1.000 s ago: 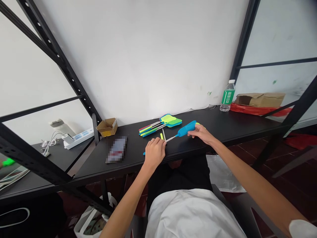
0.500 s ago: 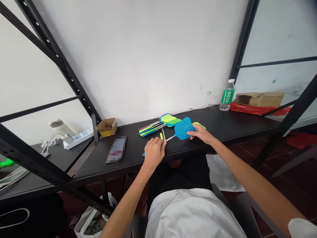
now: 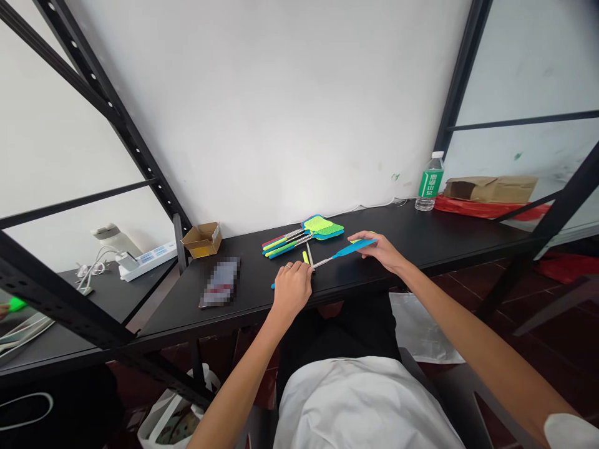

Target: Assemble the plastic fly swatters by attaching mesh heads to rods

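Note:
My left hand (image 3: 293,287) is wrapped round the handle of a blue fly swatter (image 3: 349,249) near the front edge of the table. A blue handle tip pokes out past its left side, and the swatter's thin metal shaft runs out to the right. At the far end my right hand (image 3: 381,252) holds the blue head, which is now seen nearly edge-on. A yellow-green swatter (image 3: 363,236) lies partly hidden behind my right hand, its handle (image 3: 306,257) showing beyond my left. Farther back sits a stack of fly swatters (image 3: 322,227) with yellow, green, blue and red parts.
On the black table (image 3: 262,293), a phone-like blurred item (image 3: 221,282) and a small open cardboard box (image 3: 202,239) lie at the left. A water bottle (image 3: 430,182) and a larger carton (image 3: 491,188) on red plastic stand at the back right. Metal shelf posts frame both sides.
The blue swatter's head has turned from showing its flat face to nearly edge-on. My right hand has rotated with it, while my left hand stays almost in place.

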